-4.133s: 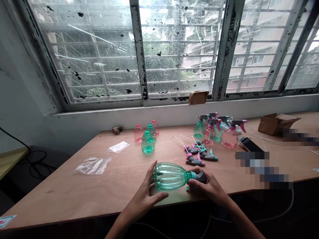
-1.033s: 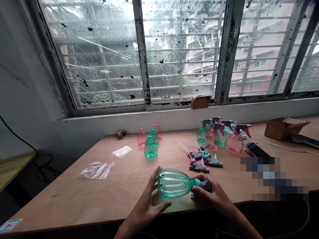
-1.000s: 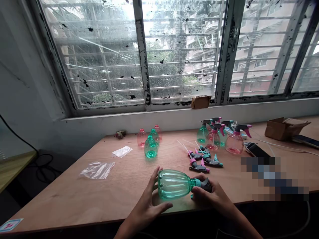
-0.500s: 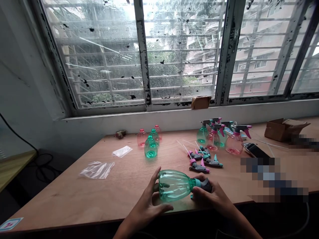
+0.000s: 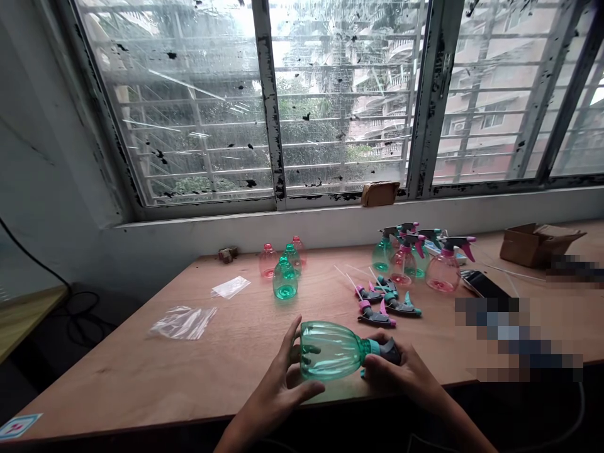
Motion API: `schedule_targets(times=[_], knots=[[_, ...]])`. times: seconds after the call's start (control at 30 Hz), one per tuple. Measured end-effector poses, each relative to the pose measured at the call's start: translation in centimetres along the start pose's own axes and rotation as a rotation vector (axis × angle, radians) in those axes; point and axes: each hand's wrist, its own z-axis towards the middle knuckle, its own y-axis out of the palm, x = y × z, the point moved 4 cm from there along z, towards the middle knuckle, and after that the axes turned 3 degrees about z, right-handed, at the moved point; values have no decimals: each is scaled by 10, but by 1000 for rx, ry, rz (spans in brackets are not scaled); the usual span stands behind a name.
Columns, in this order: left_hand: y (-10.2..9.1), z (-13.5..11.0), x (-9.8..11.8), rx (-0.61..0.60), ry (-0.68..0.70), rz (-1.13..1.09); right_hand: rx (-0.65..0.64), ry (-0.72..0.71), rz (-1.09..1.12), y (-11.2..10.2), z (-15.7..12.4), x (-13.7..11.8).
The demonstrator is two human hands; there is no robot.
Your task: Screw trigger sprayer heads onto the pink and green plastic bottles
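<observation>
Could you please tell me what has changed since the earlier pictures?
Only the view shifted slightly. Nothing was taken up or let go: the right hand holds the green bottle by its spray head, the left hand stays at the base. Standing bottles and loose spray heads stayed put.
</observation>
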Motion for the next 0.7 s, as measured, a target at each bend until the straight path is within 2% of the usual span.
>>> schedule_targets(times=[0.27, 0.53, 0.7], knots=[[0, 0, 2, -2, 56, 95, 13, -14, -8, 0, -1, -5], [2, -2, 5, -4, -38, -8, 37, -4, -19, 1, -1, -8], [1, 0, 4, 1, 61, 109, 31, 12, 22, -1, -1, -1]])
